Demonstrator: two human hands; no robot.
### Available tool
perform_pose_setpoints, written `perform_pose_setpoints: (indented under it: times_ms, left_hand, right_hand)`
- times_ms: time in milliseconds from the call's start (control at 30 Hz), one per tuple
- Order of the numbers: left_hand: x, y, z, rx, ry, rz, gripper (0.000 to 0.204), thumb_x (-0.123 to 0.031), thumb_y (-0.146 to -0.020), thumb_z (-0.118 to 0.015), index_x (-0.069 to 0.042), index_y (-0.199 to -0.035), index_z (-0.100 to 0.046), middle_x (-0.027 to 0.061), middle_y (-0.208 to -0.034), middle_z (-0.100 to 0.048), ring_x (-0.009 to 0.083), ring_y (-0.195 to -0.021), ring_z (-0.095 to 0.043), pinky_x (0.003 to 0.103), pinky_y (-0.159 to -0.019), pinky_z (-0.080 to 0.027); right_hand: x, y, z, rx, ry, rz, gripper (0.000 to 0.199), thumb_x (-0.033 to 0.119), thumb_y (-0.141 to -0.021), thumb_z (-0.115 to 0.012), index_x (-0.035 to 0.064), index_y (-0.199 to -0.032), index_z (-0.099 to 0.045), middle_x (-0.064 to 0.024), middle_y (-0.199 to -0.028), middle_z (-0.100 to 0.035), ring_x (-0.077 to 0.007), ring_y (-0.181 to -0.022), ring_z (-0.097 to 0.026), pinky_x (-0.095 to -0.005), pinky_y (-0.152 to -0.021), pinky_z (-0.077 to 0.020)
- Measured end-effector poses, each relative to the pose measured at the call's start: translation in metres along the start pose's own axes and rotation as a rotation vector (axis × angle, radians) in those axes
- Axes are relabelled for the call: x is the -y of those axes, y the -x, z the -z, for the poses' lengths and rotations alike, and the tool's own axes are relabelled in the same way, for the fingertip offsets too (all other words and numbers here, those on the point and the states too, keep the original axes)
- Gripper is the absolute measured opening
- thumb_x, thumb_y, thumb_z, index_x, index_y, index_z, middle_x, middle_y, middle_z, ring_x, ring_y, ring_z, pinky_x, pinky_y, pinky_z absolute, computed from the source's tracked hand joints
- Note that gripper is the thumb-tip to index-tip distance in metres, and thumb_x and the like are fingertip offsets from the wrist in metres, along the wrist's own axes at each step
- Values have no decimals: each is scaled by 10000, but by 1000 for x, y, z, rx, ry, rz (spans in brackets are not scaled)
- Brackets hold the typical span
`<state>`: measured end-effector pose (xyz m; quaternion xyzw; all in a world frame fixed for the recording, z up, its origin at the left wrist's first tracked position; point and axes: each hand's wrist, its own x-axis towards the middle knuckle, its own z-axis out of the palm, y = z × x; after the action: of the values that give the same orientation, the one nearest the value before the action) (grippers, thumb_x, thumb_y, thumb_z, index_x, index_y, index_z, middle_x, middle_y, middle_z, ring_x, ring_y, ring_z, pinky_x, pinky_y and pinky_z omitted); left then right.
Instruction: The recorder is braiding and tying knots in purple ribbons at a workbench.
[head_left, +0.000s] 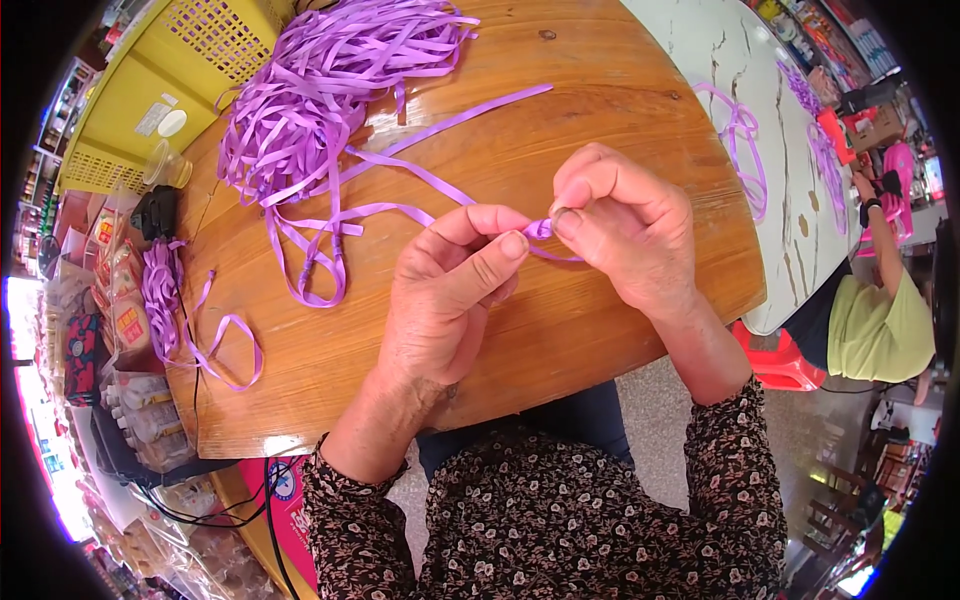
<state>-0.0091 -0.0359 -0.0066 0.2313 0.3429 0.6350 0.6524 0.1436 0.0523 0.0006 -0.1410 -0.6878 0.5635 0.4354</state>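
Observation:
Over the middle of the wooden table, my left hand pinches a purple ribbon between thumb and forefinger. Right beside it, my right hand is closed on the same ribbon, thumb against forefinger. A small knot or loop of the ribbon shows in the short gap between my fingertips, and a thin strand curves below it. Other purple strands run from behind my left hand toward a large tangled heap of purple ribbons at the far left. What lies inside my right fingertips is hidden.
A yellow plastic basket stands at the far left. A smaller purple bundle lies on the table's left edge, near packaged goods. On the right, a white marbled table bears more purple ribbons; a person in a yellow-green shirt sits there.

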Motion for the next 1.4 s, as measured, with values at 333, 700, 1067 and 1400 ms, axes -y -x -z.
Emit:
perform_pose_setpoints:
  times_ms: [333,700,1067,1400]
  left_hand:
    - [1,2,-3,-96,-64,-122,123,-6,-816,-662,-35,-935,-651,-28,-825,-615,1,-645,-447,148,-514,-307]
    - [2,1,-1,-103,-37,-107,90,-35,-836,-650,-36,-925,-648,-55,-754,-582,-3,-573,-386,156,-488,-265]
    - [2,2,-3,-122,-69,-126,95,-41,-829,-662,-37,-923,-652,-54,-755,-592,-8,-573,-389,150,-487,-264]
    - [2,2,-1,-102,-83,-110,96,-44,-831,-660,-32,-926,-652,-31,-793,-623,-8,-575,-400,145,-492,-274]
  right_hand:
    - [2,-2,0,-85,5,-22,104,-70,-770,-647,-15,-851,-609,-55,-860,-588,-118,-808,-546,-245,-737,-440]
    - [13,-8,0,40,563,362,180,-49,-719,-692,-13,-881,-624,-102,-874,-574,-185,-765,-537,-276,-652,-429]
    - [7,-6,4,11,540,333,162,-70,-714,-665,2,-853,-626,-100,-826,-576,-182,-729,-531,-267,-634,-413]
    - [8,-7,2,85,605,426,181,-67,-705,-672,14,-861,-629,-87,-832,-575,-184,-735,-529,-266,-638,-412]
